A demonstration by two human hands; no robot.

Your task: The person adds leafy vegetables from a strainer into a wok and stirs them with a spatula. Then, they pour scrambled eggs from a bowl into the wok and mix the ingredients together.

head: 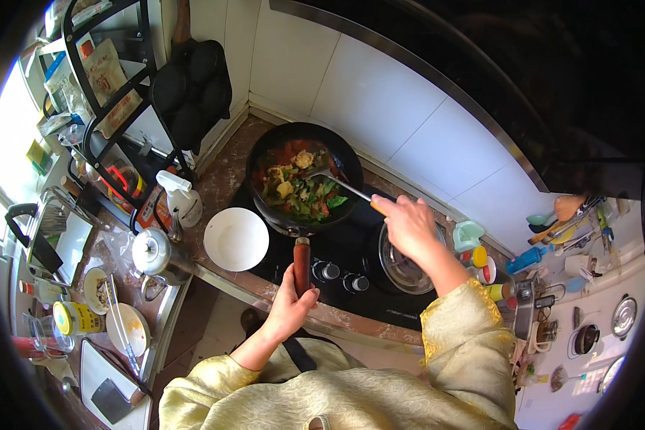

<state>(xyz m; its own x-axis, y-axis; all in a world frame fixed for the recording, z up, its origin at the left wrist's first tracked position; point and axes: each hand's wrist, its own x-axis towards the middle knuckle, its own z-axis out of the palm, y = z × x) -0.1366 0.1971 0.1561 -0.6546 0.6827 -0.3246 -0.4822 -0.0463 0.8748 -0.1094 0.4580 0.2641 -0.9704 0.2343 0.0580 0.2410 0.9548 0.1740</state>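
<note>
A black wok (255, 199) stands over the left side of a black glass cooktop (333, 301). In it lies a mix of green leaves, red pieces and yellow egg-like lumps (295, 188). My left hand (293, 303) grips the wok's brown wooden handle (302, 266) near its end. My right hand (408, 226) holds a metal spatula (349, 187) by its yellowish handle, and the spatula's blade rests among the food. Just left of the wok sits a white bowl (236, 239) with nothing visible inside.
A glass lid (400, 263) lies on the cooktop's right side. Left are a white spray bottle (181, 199), a steel pot (158, 255), a bowl with chopsticks (129, 330) and a cleaver (113, 400). A black rack (94, 102) rises behind them. The range hood (462, 80) overhangs the right.
</note>
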